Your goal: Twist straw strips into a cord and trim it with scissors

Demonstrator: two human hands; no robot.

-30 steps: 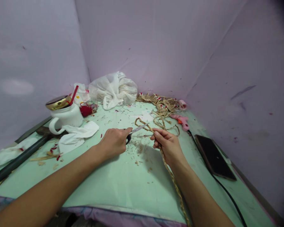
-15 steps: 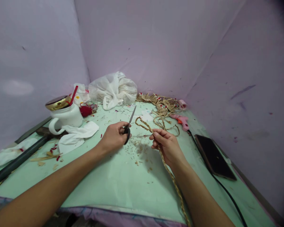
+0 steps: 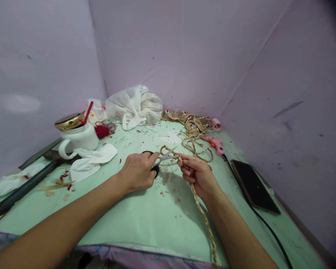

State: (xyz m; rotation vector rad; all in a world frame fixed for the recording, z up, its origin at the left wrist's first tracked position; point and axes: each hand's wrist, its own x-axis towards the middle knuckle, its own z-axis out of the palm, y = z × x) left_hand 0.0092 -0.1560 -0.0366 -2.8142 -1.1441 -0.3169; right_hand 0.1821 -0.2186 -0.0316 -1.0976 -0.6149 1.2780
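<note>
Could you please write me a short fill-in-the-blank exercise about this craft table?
The left hand holds black-handled steel ____.
The right hand pinches a braided tan fibre cord, with a flat ____ phone farther right.
The white ceramic mug has a ____ lid.
The ____ plastic glue gun lies beyond the phone.
Missing words: scissors; black; gold; pink.

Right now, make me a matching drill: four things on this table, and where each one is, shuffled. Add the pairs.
1 scissors
2 braided cord
3 pink glue gun
4 dark phone

A gripped in the right hand
B flat at the right edge of the table
C gripped in the left hand
D lying beyond the phone, beside the cord pile

Pairs: 1-C, 2-A, 3-D, 4-B
</note>
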